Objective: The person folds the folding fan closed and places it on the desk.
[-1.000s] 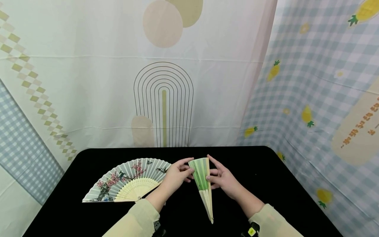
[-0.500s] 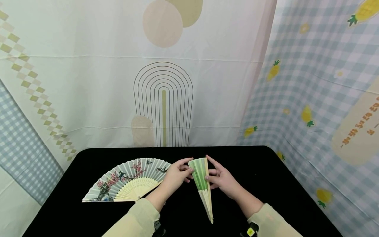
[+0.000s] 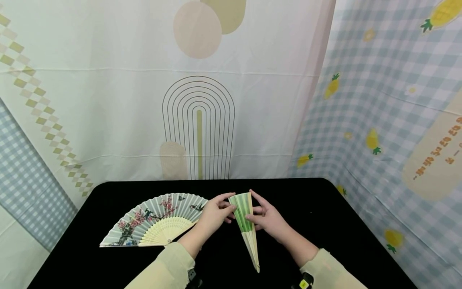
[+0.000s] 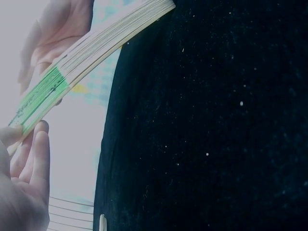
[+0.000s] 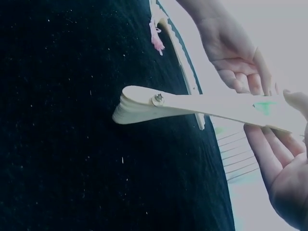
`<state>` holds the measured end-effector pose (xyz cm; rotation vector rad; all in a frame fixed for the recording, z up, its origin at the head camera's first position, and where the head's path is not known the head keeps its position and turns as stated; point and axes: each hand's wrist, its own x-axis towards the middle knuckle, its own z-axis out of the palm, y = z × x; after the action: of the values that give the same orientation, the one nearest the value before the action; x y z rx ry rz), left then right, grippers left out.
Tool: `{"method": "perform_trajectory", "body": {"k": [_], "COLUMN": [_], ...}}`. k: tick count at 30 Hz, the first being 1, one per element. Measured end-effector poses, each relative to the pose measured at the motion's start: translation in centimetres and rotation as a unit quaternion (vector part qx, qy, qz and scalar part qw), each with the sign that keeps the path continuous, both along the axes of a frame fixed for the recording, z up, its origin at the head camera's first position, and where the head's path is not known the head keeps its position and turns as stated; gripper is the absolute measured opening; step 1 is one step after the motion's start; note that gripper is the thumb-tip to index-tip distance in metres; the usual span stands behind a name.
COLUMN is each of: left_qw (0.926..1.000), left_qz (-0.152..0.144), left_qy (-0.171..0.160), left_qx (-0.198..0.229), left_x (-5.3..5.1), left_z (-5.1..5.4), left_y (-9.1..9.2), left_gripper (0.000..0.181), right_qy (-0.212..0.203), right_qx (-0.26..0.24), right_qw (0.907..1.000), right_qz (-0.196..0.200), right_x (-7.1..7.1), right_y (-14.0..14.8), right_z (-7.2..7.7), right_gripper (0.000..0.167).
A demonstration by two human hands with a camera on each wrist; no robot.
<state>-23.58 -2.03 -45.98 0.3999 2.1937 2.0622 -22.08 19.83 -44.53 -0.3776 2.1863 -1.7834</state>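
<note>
A green folding fan with pale wooden ribs stands partly spread between the two hands, its pivot end pointing down. The left hand pinches its left edge between thumb and fingers. On the other edge the right hand grips the outer rib, thumb in front and fingers behind. In the left wrist view the ribs lie close together beside the left hand. The rivet shows at the rounded end in the right wrist view, with the right hand at the far end.
A second fan, pale grey with pink blossoms, lies spread on the black table at the left, partly behind the left hand. A pink tassel hangs near it in the right wrist view. Patterned curtains surround the table.
My right hand has shifted slightly left with its edge of the green fan, and the fan's spread has narrowed a little. The left hand has hardly moved.
</note>
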Motion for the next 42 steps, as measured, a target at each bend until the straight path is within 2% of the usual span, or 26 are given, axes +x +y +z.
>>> {"method": "perform_trajectory", "body": {"k": [4,18,26,36,42], "left_qw": [1.0,1.0,0.9999,0.9999,0.9999], "left_qz": [0.001,0.0,0.001,0.002,0.003], "left_qy": [0.004,0.005,0.007,0.007,-0.001], "left_qx": [0.0,-0.007,-0.009,-0.01,-0.011], "left_x": [0.0,0.0,0.0,0.0,0.0], "left_z": [0.0,-0.1,0.0,0.0,0.0], "left_y": [0.0,0.1,0.1,0.3,0.3], "left_gripper": [0.044,0.044,0.044,0.044,0.046], "right_qy": [-0.002,0.021,0.046,0.066,0.078], "right_qx": [0.016,0.043,0.059,0.088,0.099], "right_qw": [0.9997,0.9982,0.9961,0.9935,0.9914], "right_qz": [-0.02,-0.036,-0.046,-0.029,-0.035], "right_x": [0.2,0.5,0.8,0.9,1.0], "right_y": [-0.5,-1.3,-1.7,-1.5,-1.4], "right_z": [0.1,-0.1,-0.1,-0.2,-0.3], "right_gripper": [0.09,0.093,0.086,0.077,0.071]}}
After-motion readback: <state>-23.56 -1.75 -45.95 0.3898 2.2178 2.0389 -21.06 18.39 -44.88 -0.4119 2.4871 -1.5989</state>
